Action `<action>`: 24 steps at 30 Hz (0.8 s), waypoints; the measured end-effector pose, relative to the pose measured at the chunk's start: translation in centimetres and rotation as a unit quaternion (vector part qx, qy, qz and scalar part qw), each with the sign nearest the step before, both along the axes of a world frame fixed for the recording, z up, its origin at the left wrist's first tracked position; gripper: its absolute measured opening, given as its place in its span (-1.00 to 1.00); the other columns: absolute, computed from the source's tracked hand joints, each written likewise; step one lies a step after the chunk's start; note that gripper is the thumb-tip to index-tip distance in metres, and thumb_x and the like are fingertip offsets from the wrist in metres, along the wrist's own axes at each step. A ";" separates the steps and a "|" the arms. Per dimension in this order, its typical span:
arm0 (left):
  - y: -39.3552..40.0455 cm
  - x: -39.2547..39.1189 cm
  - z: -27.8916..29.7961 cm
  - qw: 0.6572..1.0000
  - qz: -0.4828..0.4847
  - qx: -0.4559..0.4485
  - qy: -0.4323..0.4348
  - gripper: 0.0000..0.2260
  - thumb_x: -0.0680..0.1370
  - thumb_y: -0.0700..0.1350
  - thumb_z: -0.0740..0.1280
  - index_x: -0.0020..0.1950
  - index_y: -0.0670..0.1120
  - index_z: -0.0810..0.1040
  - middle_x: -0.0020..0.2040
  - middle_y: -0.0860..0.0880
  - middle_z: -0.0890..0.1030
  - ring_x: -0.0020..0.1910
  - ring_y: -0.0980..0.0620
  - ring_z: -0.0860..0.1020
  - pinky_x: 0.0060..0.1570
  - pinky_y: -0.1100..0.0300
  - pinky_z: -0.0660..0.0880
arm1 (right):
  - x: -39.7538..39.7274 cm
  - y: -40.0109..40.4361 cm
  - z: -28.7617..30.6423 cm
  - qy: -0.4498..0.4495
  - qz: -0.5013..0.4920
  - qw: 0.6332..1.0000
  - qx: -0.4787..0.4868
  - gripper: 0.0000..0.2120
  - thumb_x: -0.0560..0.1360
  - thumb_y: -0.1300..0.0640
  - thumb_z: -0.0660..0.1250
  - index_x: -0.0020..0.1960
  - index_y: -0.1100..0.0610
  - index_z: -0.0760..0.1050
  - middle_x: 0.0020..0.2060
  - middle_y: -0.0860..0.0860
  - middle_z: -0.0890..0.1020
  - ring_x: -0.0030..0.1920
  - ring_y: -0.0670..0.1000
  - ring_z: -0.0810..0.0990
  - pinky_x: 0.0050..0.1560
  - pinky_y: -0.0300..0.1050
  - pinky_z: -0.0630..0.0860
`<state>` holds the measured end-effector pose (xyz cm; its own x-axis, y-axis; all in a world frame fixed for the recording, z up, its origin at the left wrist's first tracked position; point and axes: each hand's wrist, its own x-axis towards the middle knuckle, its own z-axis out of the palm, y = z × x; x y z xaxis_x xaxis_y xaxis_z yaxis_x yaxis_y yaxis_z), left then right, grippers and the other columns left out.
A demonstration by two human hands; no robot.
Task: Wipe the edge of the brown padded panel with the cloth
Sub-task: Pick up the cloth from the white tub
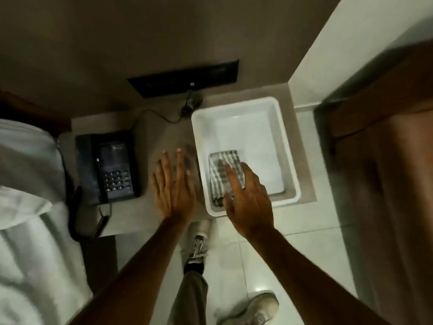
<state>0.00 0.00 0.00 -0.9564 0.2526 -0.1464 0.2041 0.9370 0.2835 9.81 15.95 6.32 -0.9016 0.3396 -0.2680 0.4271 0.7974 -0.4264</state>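
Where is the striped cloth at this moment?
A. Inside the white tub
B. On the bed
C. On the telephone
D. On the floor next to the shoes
A. The cloth lies on the bottom of the white tub, at its near left side, and the right hand reaches over it with spread fingers.

Pretty sure I'm looking at a hotel room here. There's a corded desk phone (110, 167) on a bedside table (159, 127), white bedding (25, 231) right beside it, and a glossy tiled floor (234, 261).
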 end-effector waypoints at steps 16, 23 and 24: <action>0.2 0.0 -6.5 0.998 -0.018 -0.059 0.019 -0.36 0.77 0.23 -0.06 0.84 0.04 0.02 0.84 -0.15 -0.03 0.82 -0.21 -0.09 0.78 -0.28 -0.12 | -5.2 -2.2 -6.4 -0.029 -0.082 0.994 0.073 -0.50 0.51 0.04 0.46 0.42 0.10 0.51 0.37 0.25 0.52 0.24 0.27 0.55 -0.09 0.16 0.70; 0.3 -0.6 -5.2 0.997 -0.047 -0.056 0.032 -0.38 0.77 0.21 0.03 0.80 -0.02 0.22 0.79 -0.25 0.19 0.76 -0.35 0.16 0.74 -0.30 0.03 | -4.7 1.4 -2.9 0.119 -0.239 0.954 -0.139 -0.66 0.60 0.24 0.35 0.37 0.17 0.52 0.19 0.19 0.60 0.07 0.19 0.69 0.02 0.05 0.72; 0.1 -1.1 -4.8 0.996 -0.057 -0.061 0.034 -0.41 0.77 0.19 0.08 0.75 -0.06 0.32 0.73 -0.30 0.30 0.69 -0.42 0.29 0.70 -0.35 0.15 | -4.2 2.3 -1.5 0.144 -0.288 0.927 -0.192 -0.70 0.63 0.23 0.32 0.35 0.15 0.52 0.11 0.17 0.64 -0.03 0.16 0.71 -0.06 0.10 0.73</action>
<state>-1.12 0.09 -4.79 -0.9309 0.3453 -0.1192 0.3267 0.9329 0.1513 5.61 18.30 4.79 -0.6535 0.7160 -0.2456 0.5594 0.2383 -0.7939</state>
